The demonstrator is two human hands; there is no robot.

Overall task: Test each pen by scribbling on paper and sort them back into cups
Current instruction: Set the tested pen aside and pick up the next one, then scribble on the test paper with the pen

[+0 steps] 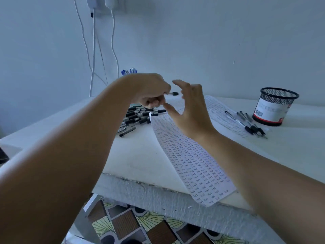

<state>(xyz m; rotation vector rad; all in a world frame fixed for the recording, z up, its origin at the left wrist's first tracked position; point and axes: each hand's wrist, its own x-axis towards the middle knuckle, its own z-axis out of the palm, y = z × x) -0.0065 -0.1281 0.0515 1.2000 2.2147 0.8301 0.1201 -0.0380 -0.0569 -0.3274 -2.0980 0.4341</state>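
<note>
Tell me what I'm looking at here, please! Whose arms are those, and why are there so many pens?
There is no machine here. The arms belong to a person wearing a camera on their head, so this one picture shows what they see when they look down at their own hands.

The left hand holds a pen with its fingers curled round it. The right hand is open beside it, fingers spread, holding nothing.

On the white table lies a long sheet of paper covered in rows of little scribbles from trying pens out. Behind the left hand sits a pile of black pens. On the right stands a black mesh cup, with a few more pens lying beside it. Blue pens peek up at the back; what holds them is hidden.
</note>
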